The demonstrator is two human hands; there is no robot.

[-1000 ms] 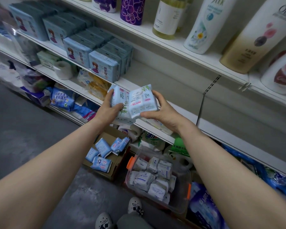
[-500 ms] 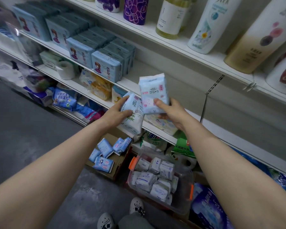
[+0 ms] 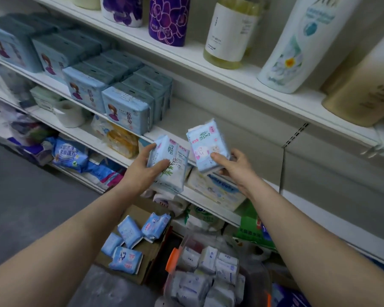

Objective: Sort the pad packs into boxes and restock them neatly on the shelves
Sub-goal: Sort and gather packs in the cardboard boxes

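The left hand [image 3: 140, 171] grips a leaf-print pad pack [image 3: 169, 165], long side up. The right hand [image 3: 235, 167] grips a pink-print pad pack [image 3: 205, 145], tilted left, by the shelf [image 3: 208, 120] edge.

text: 医护级 on blue pad pack [image 3: 129, 114] on shelf; other pack and bottle labels too blurred to read

Both my bare arms reach forward and up, nearly straight, my left hand [image 3: 145, 171] curled round one pad pack [image 3: 172, 165] with thumb on its front, my right hand [image 3: 232, 163] gripping another pack [image 3: 205, 145] from below, thumb across its face, wrists close together.
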